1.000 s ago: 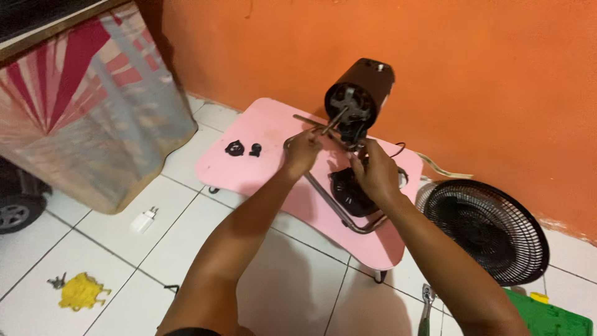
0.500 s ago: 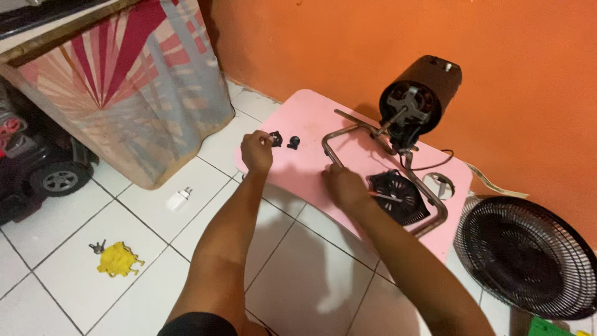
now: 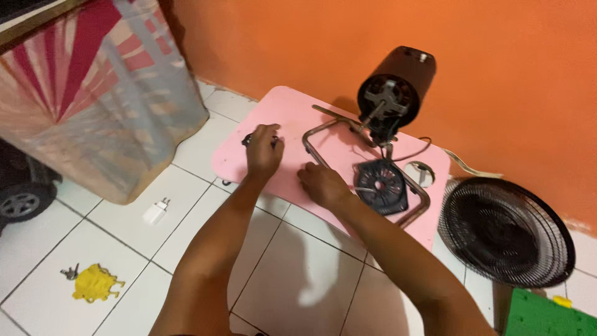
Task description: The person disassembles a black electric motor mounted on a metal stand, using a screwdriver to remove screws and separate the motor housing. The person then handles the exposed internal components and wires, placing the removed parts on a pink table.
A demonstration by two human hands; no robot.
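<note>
L hand [image 3: 263, 151] is closed over small black parts [image 3: 247, 139] at the pink desk's [image 3: 292, 112] 9 o'clock edge, R hand [image 3: 322, 184] flat, empty, beside fan motor [image 3: 393, 87] w/ frame; looks like pickup step, needing a firm pinch.

**Small black fan parts on pink table**

Small black plastic parts [image 3: 247, 139]: mostly covered by the left hand [image 3: 263, 153], showing only at its fingertips, left of frame centre. They lie on the low pink tabletop [image 3: 292, 118], near its left edge. Their exact shape cannot be told.
</note>
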